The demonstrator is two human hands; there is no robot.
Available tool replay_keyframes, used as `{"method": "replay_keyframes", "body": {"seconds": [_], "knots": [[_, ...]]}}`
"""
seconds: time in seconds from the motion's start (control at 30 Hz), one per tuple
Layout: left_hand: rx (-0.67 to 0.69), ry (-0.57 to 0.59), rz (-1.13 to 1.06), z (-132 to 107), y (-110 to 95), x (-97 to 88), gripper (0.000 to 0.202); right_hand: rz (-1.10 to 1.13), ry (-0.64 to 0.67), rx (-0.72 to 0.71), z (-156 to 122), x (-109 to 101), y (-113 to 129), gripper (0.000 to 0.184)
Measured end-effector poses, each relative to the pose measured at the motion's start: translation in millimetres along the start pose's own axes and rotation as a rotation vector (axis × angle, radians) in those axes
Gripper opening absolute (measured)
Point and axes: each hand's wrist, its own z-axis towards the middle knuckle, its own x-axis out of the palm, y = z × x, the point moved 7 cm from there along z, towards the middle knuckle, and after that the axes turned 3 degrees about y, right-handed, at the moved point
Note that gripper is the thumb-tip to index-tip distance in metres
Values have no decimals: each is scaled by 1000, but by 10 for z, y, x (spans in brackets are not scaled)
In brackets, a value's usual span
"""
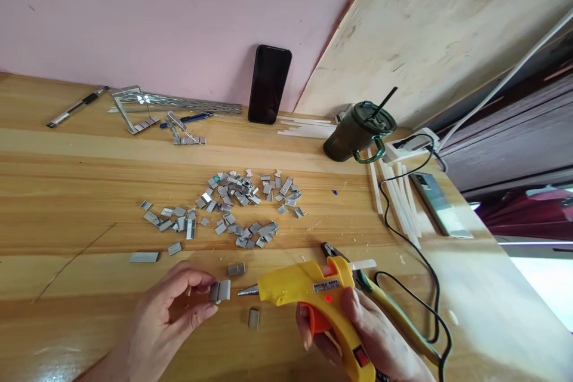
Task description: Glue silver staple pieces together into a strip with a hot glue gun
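Observation:
My left hand (174,316) pinches a small grey metal clip (220,291) between thumb and fingertips, just above the table. A yellow hot glue gun (308,286) is gripped in my right hand (371,328), its metal nozzle pointing left, a short gap from the clip. Some of my right fingers are near the orange trigger (317,318), and a red light glows on the gun's side. From its rear sticks a white glue stick (362,264). Two more metal pieces lie close by, one behind the nozzle (237,269) and one below it (253,319).
Many loose metal pieces (242,191) are heaped mid-table. Pliers (398,319) lie beside the gun, along with a black cord (421,256). A phone (269,85) leans on the wall near a lidded mug (358,131). Glue sticks (405,206), another phone (441,206) and a pen (78,106) are farther out.

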Motion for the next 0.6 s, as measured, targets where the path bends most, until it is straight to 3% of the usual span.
{"method": "replay_keyframes", "body": {"seconds": [0.17,0.33,0.43,0.53,0.6], "knots": [[140,13,171,-41,-16,69,15,13,-67,-62,-3,-103,47,58],[393,38,444,-49,-228,164,19,-110,-105,-94,8,-152,154,65],[468,56,568,-30,-334,202,24,-240,-140,-88,-28,-151,185,67],[511,61,608,-19,-406,214,28,-423,-282,-132,-129,-216,229,65],[524,70,611,-21,-425,222,29,-637,-460,-188,-222,-292,316,58]]}}
